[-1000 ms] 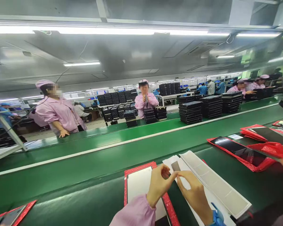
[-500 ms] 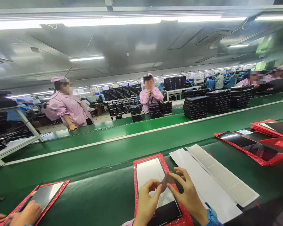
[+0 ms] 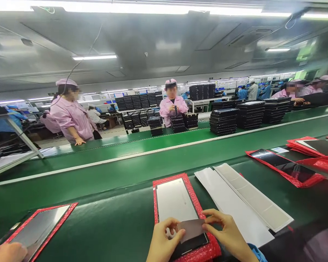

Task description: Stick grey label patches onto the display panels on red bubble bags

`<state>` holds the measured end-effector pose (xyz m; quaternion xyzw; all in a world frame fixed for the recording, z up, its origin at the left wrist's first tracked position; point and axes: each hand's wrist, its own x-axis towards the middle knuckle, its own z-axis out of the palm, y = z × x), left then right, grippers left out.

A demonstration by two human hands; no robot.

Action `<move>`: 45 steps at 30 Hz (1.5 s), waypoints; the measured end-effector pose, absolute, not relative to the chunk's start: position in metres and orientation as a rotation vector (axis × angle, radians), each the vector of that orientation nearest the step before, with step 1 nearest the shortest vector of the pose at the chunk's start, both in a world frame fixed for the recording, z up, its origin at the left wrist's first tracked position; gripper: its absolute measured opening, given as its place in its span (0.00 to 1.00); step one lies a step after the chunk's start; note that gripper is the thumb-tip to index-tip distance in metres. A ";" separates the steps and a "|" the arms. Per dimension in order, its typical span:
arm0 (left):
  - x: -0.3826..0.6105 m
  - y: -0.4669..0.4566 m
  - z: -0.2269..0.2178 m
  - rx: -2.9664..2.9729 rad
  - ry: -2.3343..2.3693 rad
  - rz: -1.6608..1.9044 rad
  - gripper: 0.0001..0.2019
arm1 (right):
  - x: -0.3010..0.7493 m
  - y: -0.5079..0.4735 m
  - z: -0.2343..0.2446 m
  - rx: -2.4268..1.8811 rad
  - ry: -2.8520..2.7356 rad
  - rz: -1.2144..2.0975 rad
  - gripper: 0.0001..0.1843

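Note:
A small dark grey-brown rectangular sheet (image 3: pixel 191 230) is stretched between my two hands. My left hand (image 3: pixel 165 238) pinches its left end between thumb and fingers. At the opposite end, my right hand (image 3: pixel 225 229) grips the sheet's corner with its fingertips. Beneath them lies a flat display panel (image 3: pixel 175 196), silvery white with a black strip along its near end. The panel rests on a red bubble-wrap pad (image 3: pixel 191 185). My hands cover part of the panel's near half; whether the sheet touches it I cannot tell.
White sheets (image 3: pixel 226 203) and a strip of grey rectangular pieces (image 3: pixel 251 196) lie right of the panel. Farther right are more panels on red wrap (image 3: pixel 285 165). At lower left, a co-worker's hand (image 3: pixel 11 251) touches another panel (image 3: pixel 41 225). Black stacks (image 3: pixel 222 122) stand across the green bench (image 3: pixel 104 182).
The sheet, bent and tilted before, is now spread flatter and lower over the panel's near end. My hands have moved down and slightly apart. The co-worker's hand at left has shifted down and left.

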<state>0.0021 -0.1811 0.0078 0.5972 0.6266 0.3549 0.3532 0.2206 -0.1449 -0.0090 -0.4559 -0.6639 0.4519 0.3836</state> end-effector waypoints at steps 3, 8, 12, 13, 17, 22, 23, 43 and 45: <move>0.001 -0.185 0.004 1.533 1.571 0.847 0.12 | 0.222 -0.150 -0.013 -1.154 -1.721 1.206 0.16; 0.000 -0.189 -0.001 1.554 1.554 0.826 0.10 | 0.221 -0.152 -0.016 -1.090 -1.727 1.203 0.23; 0.000 -0.190 -0.004 1.576 1.591 0.793 0.11 | 0.220 -0.152 -0.017 -0.995 -1.765 1.168 0.12; 0.000 -0.190 -0.004 1.584 1.602 0.776 0.11 | 0.220 -0.152 -0.017 -0.974 -1.781 1.160 0.09; -0.002 -0.190 -0.008 1.618 1.634 0.746 0.11 | 0.220 -0.151 -0.022 -0.921 -1.851 1.129 0.05; -0.004 -0.192 -0.010 1.677 1.650 0.756 0.11 | 0.221 -0.153 -0.024 -0.890 -1.908 1.095 0.06; -0.004 -0.192 -0.010 1.688 1.648 0.757 0.11 | 0.221 -0.153 -0.025 -0.886 -1.916 1.090 0.06; -0.006 -0.197 -0.010 1.697 1.642 0.773 0.11 | 0.221 -0.154 -0.033 -0.926 -2.058 0.834 0.07; -0.005 -0.198 -0.009 1.692 1.641 0.778 0.11 | 0.222 -0.154 -0.034 -0.919 -2.068 0.832 0.06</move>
